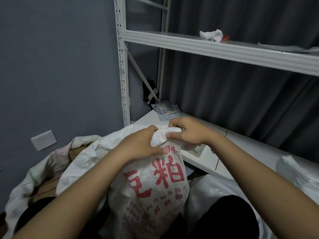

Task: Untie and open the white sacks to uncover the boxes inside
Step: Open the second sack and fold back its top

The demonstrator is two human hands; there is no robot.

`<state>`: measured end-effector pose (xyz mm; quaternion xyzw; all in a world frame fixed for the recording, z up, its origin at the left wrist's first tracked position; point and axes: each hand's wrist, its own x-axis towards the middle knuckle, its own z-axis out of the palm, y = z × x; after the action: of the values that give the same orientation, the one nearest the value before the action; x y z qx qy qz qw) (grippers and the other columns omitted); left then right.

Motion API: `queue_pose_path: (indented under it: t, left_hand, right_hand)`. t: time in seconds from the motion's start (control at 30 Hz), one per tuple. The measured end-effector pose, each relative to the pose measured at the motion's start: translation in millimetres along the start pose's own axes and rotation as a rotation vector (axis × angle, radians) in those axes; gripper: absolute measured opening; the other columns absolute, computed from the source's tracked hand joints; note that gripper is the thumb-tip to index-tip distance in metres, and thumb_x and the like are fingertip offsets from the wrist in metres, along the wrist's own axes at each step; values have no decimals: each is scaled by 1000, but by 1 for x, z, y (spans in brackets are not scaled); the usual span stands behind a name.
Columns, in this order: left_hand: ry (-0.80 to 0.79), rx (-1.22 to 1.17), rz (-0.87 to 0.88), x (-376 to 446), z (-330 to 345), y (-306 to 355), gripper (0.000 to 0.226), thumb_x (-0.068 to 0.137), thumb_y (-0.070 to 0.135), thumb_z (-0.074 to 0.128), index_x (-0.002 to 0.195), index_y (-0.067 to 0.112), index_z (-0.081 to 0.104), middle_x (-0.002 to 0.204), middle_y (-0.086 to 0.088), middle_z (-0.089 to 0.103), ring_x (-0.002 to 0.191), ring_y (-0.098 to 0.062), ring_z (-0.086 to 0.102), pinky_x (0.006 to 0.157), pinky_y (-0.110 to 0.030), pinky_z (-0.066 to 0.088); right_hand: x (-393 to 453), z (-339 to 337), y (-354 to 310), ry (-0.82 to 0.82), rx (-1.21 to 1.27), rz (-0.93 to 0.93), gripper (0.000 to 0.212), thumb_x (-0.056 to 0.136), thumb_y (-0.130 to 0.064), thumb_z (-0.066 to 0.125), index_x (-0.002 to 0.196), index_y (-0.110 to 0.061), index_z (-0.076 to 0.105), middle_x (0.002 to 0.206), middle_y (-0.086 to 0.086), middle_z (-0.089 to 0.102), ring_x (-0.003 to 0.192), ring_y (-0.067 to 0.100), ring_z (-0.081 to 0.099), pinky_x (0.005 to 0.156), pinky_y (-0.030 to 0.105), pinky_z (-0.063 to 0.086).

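Grey-blue wall (pixel 57 66) fills the left half of the frame, with a pale switch plate (pixel 44 140) low on it, and dark pleated curtains (pixel 241 100) hang behind a white metal shelving rack (pixel 123 66) across the upper right. On the rack's upper shelf (pixel 207 47) lies a crumpled white wad (pixel 211 35) with a small red scrap (pixel 225 37) touching its right side. On the lower shelf (pixel 198 157), near the back corner, sits a small heap of flat pale packets (pixel 166 110).

At the centre of the frame stands a white sack (pixel 155 183) printed with large red characters, its neck bunched at the top. Both hands meet at that neck. The left hand (pixel 139 145) grasps the gathered fabric from the left, fingers curled over the bunch and thumb laid along the sack's front. The right hand (pixel 188 131) pinches the same bunch from the right, thumb pressed against the cloth and fingers curled behind it. What ties the neck is hidden under the fingers.

To the lower left, a second white sack (pixel 34 173) lies slumped and open, and the brown cardboard of a box (pixel 46 188) shows inside it. More crumpled white material (pixel 296 171) lies at the right edge. Dark clothing (pixel 231 216) of the person shows at the bottom of the frame.
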<state>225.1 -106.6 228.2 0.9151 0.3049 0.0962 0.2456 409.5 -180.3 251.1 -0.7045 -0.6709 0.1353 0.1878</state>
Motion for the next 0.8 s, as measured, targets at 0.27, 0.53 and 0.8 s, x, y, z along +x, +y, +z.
queue_pose_path:
  t: [0.27,0.53,0.8]
  left_hand:
    - [429,484,126,23,-35,-18,19,97,31,41,106,22,55,103,1,65,95,-26,61,65,-31,38]
    - [240,462,478,34,-39,-20,22,95,40,46,109,25,54,90,6,65,80,-18,61,62,-31,44]
    - [87,427,338,36,-40,-26,54,81,70,37,101,23,55,85,4,63,74,-15,60,61,-32,47]
  right_hand:
    - [-16,-9,13,-99,415,158,18,89,-34,65,95,-17,65,89,1,70,74,13,66,70,30,52]
    - [-21,13,8,88,104,-47,21,96,-32,54,114,-22,58,106,-6,65,97,12,60,89,39,48]
    - [-24,19,12,233,-537,-4,50,95,-24,42,143,-36,32,122,2,59,99,27,58,70,32,40]
